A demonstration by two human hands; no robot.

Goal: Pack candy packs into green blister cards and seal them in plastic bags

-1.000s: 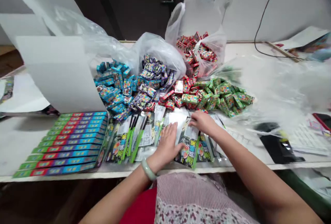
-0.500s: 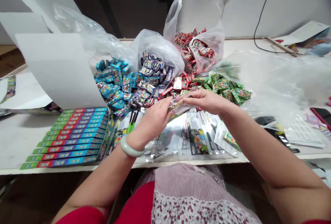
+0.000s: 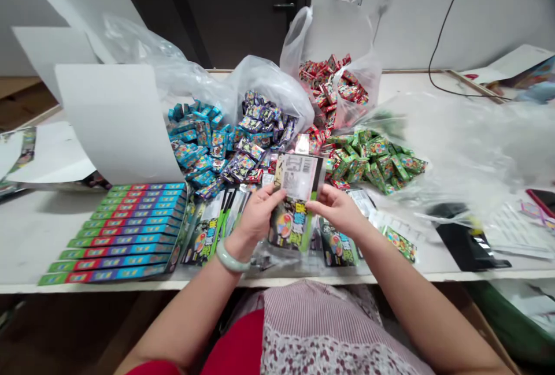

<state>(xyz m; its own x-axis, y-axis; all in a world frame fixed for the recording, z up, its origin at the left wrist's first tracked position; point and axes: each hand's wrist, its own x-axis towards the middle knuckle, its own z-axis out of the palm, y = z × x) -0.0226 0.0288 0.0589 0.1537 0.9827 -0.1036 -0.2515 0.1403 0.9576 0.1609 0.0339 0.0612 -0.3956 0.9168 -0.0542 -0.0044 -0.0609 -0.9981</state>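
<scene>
Between my two hands is a flat printed plastic packet (image 3: 291, 222), upright and facing me, with a black lower part, a green strip and a white label with a barcode. My left hand (image 3: 259, 213) pinches its left edge, the thumb on the front. At its right edge my right hand (image 3: 336, 207) grips it too, thumb in front. Below and to either side lie more black printed packets, a stack (image 3: 202, 236) to the left and another packet (image 3: 340, 245) on the right, partly under my right hand.
Small blue boxes (image 3: 188, 149), purple boxes (image 3: 260, 118), red boxes (image 3: 329, 83) and green boxes (image 3: 379, 158) lie heaped behind, some in clear plastic bags (image 3: 271, 74). A display box with a raised white lid (image 3: 115, 121) holds coloured rows at left. A black object (image 3: 463, 242) lies right.
The packet has been lowered toward me and turned from nearly edge-on to face me. Both hands have come down with it and now hold its two sides.
</scene>
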